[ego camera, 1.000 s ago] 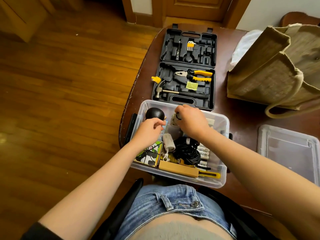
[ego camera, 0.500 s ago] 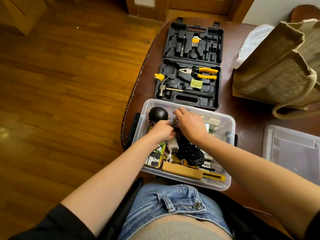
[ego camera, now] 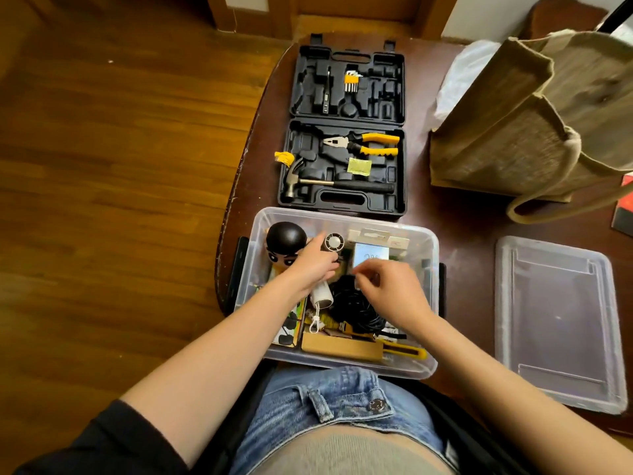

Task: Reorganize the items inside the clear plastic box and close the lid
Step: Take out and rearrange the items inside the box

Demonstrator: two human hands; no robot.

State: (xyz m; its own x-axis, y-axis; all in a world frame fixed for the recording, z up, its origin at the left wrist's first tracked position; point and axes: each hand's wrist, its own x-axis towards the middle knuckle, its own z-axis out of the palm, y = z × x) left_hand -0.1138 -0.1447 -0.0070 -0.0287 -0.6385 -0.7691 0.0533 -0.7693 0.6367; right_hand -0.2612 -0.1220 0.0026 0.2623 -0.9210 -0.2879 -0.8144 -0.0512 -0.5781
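Clear plastic box (ego camera: 432, 289) sits at the near edge of the dark table (ego camera: 462, 217), right against the person's lap, lid off and packed full. Both hands are inside it. Left hand (ego camera: 313, 265) has slid toward the far side since half a second ago and now curls round a small handheld fan (ego camera: 334, 242), whose round white head has popped into view just beside the black-haired figurine (ego camera: 286, 245) in the far left corner. Right hand (ego camera: 390, 289) has pulled away from the left one and over toward the middle, fingers bent over the coil of black cable (ego camera: 352, 310); whether they actually pinch anything there I cannot tell. That move uncovers a pale blue-grey packet (ego camera: 371, 255) standing against the far wall. Near the front wall lie a wooden block (ego camera: 342, 347) and a yellow utility knife (ego camera: 407, 353), both where they were. Outward now: the clear lid (ego camera: 558, 320) lies flat on the table well to the right of the box, and the open black tool case (ego camera: 346, 132) with its pliers (ego camera: 363, 145) and hammer (ego camera: 335, 181) sits just beyond the box. A woven tote bag (ego camera: 534, 125) stands at the far right.
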